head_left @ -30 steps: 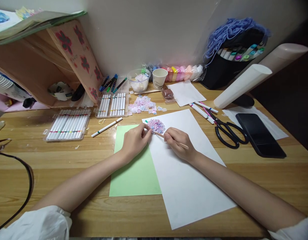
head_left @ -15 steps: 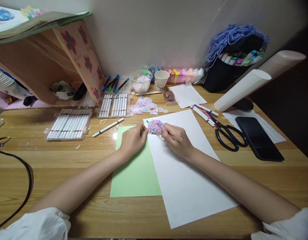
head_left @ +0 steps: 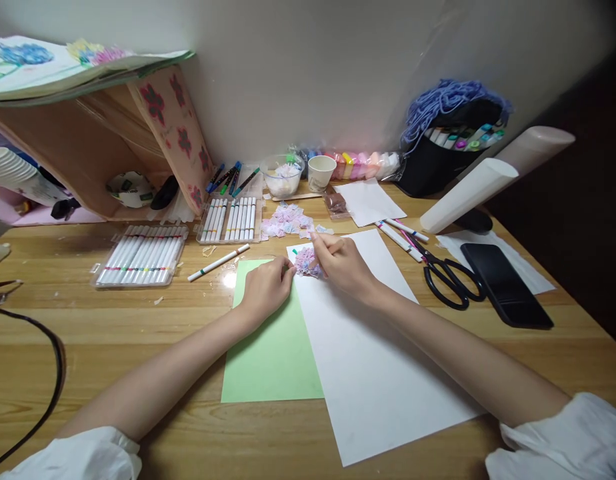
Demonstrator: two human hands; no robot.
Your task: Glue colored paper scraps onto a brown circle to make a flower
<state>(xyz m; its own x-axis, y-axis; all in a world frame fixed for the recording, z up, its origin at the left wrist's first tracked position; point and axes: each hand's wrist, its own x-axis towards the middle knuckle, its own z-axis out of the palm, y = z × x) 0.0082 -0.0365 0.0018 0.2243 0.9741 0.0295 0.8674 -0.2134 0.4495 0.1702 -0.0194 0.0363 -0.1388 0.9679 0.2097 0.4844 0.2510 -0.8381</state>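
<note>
Head view | paper cluster (head_left: 306, 260): pink-blue, crumpled scraps | right hand (head_left: 341, 263) fingers curled, touching it | left hand (head_left: 266, 288) closed beside it

scissors (head_left: 448, 280), phone (head_left: 505, 285), marker trays (head_left: 143, 255)

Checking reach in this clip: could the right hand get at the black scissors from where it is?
Probably yes: the right hand is on the white sheet, and only bare paper and loose markers lie between it and the scissors.
</note>
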